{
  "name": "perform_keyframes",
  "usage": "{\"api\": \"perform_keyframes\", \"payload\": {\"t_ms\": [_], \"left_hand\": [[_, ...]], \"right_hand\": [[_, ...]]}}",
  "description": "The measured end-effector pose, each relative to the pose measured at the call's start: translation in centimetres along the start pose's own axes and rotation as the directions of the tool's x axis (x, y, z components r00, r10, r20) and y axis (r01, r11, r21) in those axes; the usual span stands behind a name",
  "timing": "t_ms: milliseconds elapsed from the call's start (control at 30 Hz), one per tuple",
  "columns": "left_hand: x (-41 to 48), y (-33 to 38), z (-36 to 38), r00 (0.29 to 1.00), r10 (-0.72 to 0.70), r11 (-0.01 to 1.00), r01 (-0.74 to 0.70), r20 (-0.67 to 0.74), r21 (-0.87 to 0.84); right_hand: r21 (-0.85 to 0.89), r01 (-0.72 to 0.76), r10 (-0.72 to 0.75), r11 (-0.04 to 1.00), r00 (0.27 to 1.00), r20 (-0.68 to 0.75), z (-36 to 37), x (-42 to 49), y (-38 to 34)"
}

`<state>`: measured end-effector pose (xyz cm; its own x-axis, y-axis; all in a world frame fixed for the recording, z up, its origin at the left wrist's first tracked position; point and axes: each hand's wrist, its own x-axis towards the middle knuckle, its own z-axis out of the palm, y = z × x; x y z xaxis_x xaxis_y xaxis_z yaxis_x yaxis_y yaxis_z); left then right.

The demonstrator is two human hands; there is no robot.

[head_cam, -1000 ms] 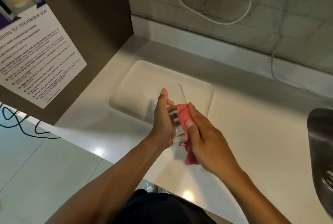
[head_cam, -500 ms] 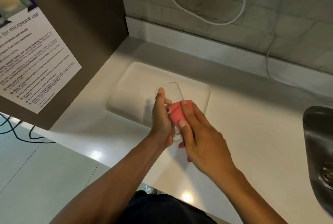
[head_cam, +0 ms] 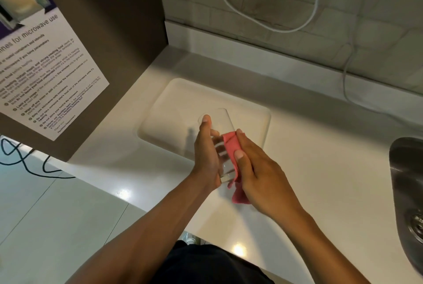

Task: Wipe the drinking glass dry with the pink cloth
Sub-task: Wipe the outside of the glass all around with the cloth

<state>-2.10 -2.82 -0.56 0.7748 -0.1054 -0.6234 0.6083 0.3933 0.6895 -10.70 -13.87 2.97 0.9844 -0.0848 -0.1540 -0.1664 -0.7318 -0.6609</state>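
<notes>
A clear drinking glass point(head_cam: 220, 123) is held above the counter, tilted with its rim away from me. My left hand point(head_cam: 207, 153) grips its left side, thumb near the rim. My right hand point(head_cam: 258, 169) presses the pink cloth point(head_cam: 231, 146) against the glass's right side. A loose end of the cloth hangs down below my right palm. The lower part of the glass is partly hidden by both hands.
A white tray point(head_cam: 183, 100) lies on the pale counter point(head_cam: 320, 158) beneath the glass. A steel sink point(head_cam: 407, 192) is at the right edge. A brown cabinet side with a microwave notice point(head_cam: 45, 66) stands at left. White cables point(head_cam: 263, 25) hang on the tiled wall.
My right hand with the cloth slid up the glass and then back down a little. The left hand keeps its grip on the glass.
</notes>
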Motion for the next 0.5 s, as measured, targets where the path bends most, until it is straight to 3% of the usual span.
{"api": "perform_keyframes", "payload": {"t_ms": [67, 233, 500], "left_hand": [[-0.4, -0.4, 0.0, 1.0, -0.016, 1.0, 0.016, 0.003, -0.005], [0.1, 1.4, -0.5, 1.0, -0.008, 0.993, 0.01, 0.023, -0.113], [-0.3, 1.3, -0.7, 0.986, -0.088, 0.994, 0.097, 0.142, -0.053]], "right_hand": [[-0.028, -0.024, 0.024, 0.999, 1.0, -0.02, -0.4, 0.6, -0.5], [-0.171, 0.219, -0.221, 0.96, 0.975, 0.007, -0.2, -2.0, -1.3], [-0.265, 0.189, -0.206, 0.946, 0.978, -0.037, 0.0, -2.0, -2.3]]}}
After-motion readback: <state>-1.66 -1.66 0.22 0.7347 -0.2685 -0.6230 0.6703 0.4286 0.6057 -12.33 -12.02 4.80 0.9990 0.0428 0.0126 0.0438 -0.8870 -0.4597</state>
